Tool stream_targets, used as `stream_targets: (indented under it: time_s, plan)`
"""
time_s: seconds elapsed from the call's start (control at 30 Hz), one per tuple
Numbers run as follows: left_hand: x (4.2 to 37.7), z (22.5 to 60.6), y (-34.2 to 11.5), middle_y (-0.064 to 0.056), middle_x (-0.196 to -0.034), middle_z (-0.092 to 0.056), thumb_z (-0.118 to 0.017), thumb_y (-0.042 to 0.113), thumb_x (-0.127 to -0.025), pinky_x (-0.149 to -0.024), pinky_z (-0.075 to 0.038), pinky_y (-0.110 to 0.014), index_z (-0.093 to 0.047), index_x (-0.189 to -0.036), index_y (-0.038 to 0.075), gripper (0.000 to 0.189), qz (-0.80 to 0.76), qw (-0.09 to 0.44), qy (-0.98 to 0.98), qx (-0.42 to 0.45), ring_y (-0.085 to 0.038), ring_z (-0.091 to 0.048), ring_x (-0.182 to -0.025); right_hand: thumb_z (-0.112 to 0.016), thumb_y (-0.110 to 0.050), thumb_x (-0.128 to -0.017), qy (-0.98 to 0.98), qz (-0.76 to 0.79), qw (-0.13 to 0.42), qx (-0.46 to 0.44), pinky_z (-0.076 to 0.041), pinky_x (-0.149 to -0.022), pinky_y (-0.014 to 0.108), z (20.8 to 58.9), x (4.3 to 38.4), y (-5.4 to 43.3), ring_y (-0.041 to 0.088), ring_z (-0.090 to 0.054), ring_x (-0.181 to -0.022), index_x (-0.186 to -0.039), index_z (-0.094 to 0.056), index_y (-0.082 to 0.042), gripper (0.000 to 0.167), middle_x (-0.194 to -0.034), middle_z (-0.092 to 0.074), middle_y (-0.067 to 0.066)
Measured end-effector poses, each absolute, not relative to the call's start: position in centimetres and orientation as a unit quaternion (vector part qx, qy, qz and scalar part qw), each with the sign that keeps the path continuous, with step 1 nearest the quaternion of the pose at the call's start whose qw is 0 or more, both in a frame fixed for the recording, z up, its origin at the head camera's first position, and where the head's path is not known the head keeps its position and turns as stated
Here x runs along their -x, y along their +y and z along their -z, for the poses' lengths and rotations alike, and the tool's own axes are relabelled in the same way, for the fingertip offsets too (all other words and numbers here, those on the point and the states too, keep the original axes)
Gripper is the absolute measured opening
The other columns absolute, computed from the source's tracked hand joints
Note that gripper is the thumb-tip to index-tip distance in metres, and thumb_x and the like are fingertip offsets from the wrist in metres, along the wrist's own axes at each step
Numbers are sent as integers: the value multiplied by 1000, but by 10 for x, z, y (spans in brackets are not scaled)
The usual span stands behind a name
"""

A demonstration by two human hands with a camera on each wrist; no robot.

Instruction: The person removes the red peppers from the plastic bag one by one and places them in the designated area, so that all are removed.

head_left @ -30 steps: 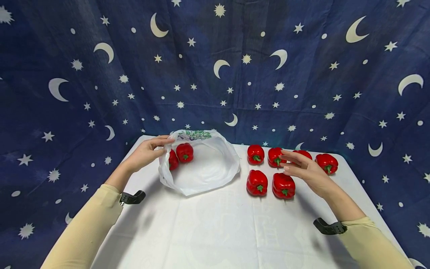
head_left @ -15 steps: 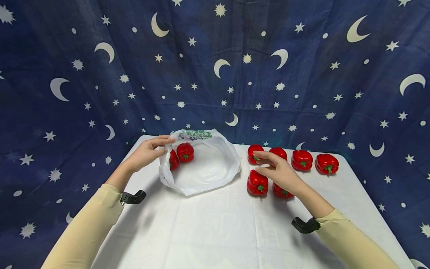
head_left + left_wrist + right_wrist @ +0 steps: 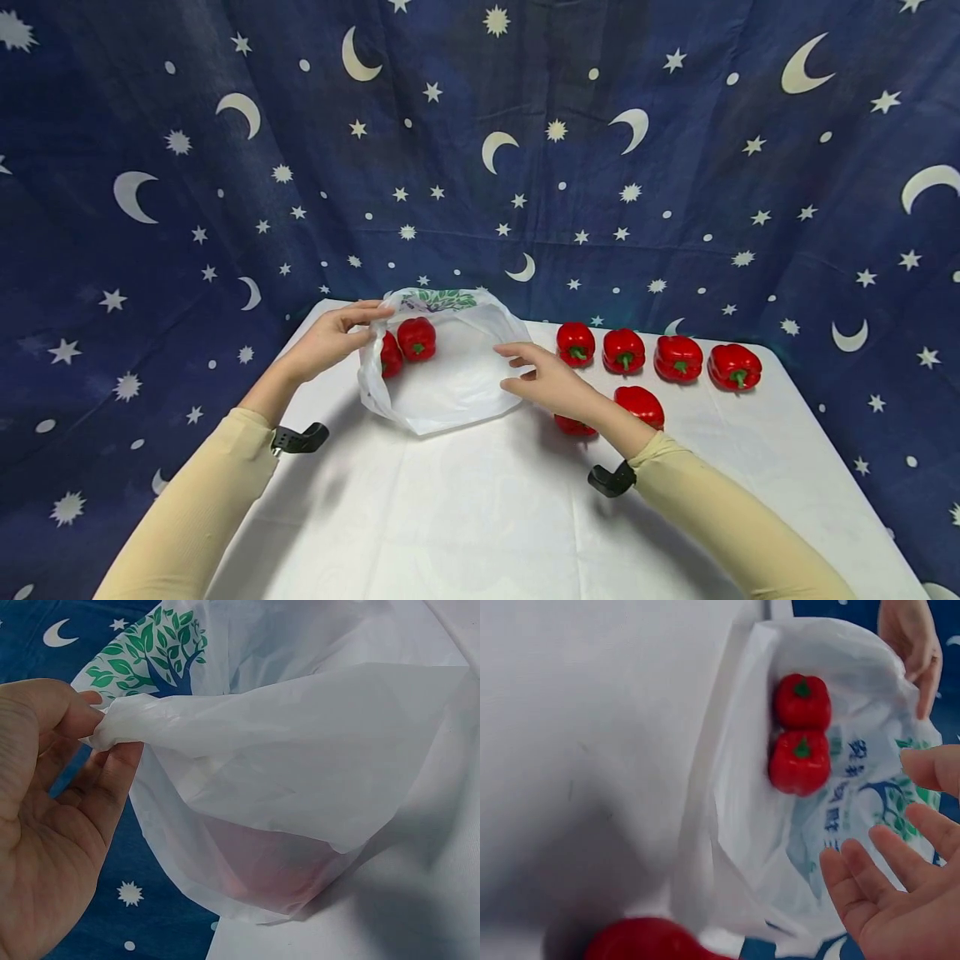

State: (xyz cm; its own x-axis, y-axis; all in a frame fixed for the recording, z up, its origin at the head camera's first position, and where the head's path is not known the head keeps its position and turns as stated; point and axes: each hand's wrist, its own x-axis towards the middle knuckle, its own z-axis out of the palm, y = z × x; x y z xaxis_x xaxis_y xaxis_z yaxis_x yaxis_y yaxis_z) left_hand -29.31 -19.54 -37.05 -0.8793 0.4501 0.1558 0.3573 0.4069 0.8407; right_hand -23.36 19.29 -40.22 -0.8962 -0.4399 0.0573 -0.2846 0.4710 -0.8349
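Note:
A white plastic bag (image 3: 457, 392) with a green tree print lies with its mouth open on the table. Two red bell peppers (image 3: 801, 703) are inside, side by side at its left end; through the plastic, the left wrist view shows only a reddish blur. My left hand (image 3: 322, 343) pinches the bag's left rim between thumb and fingers. Over the bag's right rim hovers my right hand (image 3: 551, 382), fingers apart and holding nothing. Beneath its wrist, a front red bell pepper (image 3: 575, 427) is partly hidden, with another bell pepper (image 3: 640, 406) beside it.
Along the back right of the white-covered table (image 3: 465, 517) runs a row of several red bell peppers (image 3: 678, 359). A dark blue curtain (image 3: 480, 125) with moons and stars hangs behind and at both sides.
My right hand has moved left, from above the peppers on the right to the bag's right rim, with nothing in it. The left hand keeps its grip on the bag.

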Motion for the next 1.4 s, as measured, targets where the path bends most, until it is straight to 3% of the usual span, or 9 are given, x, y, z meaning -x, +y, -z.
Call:
stream_targets:
  time_s: [0.17, 0.33, 0.63, 1.07, 1.3, 1.4]
  plan:
    - [292, 370, -195, -10, -159, -41, -60, 10, -102, -109, -39, -33, -61, -143, 9, 41, -486, 49, 840, -238, -28, -33, -148, -72, -22, -94, 862, 442, 98, 227, -47, -105, 48, 411, 246, 173, 36, -51, -133, -151, -52, -15, 61, -149, -51, 7]
    - [292, 369, -195, -10, -160, -40, -61, 10, -102, -107, -39, -28, -61, -143, 8, 42, -489, 52, 838, -235, -28, -33, -148, -72, -21, -95, 870, 424, 95, 232, -50, -102, 45, 418, 258, 158, 35, -52, -133, -151, -52, -16, 60, -150, -51, 5]
    - [291, 369, -195, -10, -160, -40, -60, 10, -102, -113, -35, -50, -60, -144, 7, 42, -492, 56, 837, -233, -28, -31, -149, -73, -19, -93, 869, 432, 90, 223, -46, -106, 49, 426, 276, 136, 37, -54, -132, -151, -52, -13, 62, -152, -50, 9]
    - [290, 369, -194, -11, -159, -41, -59, 7, -102, -114, -35, -50, -61, -144, 8, 42, -491, 52, 838, -233, -28, -31, -149, -70, -15, -94, 833, 500, 118, 206, -49, -102, 48, 443, 296, 117, 45, -51, -132, -152, -47, -4, 64, -154, -46, 20]
    - [291, 369, -194, -10, -158, -41, -59, 7, -101, -111, -39, -36, -62, -143, 10, 42, -486, 49, 842, -229, -27, -32, -149, -71, -16, -94, 819, 533, 137, 163, -55, -95, 47, 448, 306, 107, 43, -51, -133, -152, -47, -6, 64, -155, -44, 21]
    - [291, 369, -194, -10, -158, -42, -59, 7, -101, -112, -38, -40, -62, -143, 10, 42, -487, 49, 842, -229, -27, -33, -148, -71, -15, -95, 805, 556, 148, 143, -54, -95, 48, 449, 310, 102, 40, -52, -133, -153, -47, -6, 64, -154, -44, 22]
